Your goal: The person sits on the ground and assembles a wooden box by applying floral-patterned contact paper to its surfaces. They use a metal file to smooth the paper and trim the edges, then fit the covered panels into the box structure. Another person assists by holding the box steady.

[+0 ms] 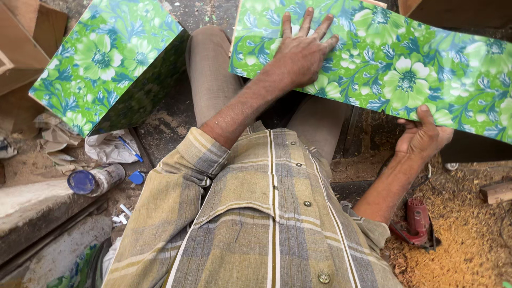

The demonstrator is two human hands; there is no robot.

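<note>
Seated person steadying a long floral-laminated board (405,74) across the knees.

The green-and-blue flowered board lies in front of the body, its long axis running from upper left down to the right. The left hand (301,50) presses flat on its left end, fingers spread; the right hand (424,136) grips its near edge from below, thumb on top. Left of the board stands a matching floral box (106,64); below its right end, a red power drill (418,221) lies on sawdust (464,250).

Left hand (303,49) lies flat, fingers spread; right hand (424,136) curls, thumb up.
</note>
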